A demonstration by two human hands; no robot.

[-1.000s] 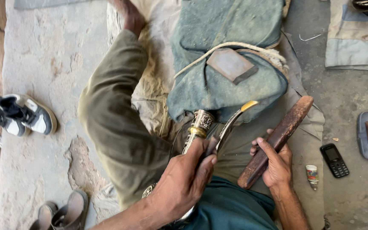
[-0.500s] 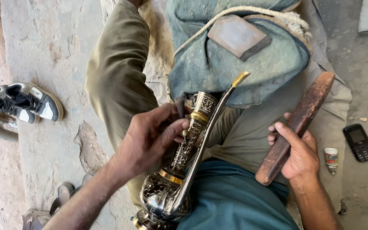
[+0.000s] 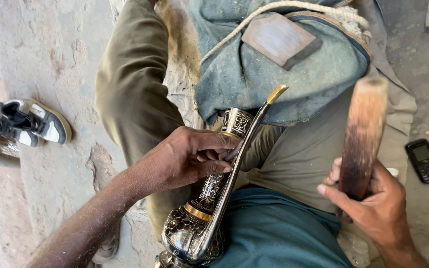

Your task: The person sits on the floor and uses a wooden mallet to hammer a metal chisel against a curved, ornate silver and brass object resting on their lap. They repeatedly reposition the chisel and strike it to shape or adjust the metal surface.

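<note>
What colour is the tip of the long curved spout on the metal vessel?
The spout tip is golden yellow, while the vessel is dark silver with engraved patterns; head view.

Ornate metal pipe (image 3: 209, 218) base cut by bottom edge; wooden mallet (image 3: 362, 134) top motion-blurred; right hand (image 3: 373, 203) wrist cropped.

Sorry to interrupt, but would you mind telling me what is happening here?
A person sits on the ground with an ornate metal ewer lying across the lap. The left hand grips its engraved neck, beside the long curved spout with a brass tip. The right hand holds a wooden mallet raised upright, clear of the ewer. A stuffed blue cushion with a flat stone block on it rests just ahead.
</note>
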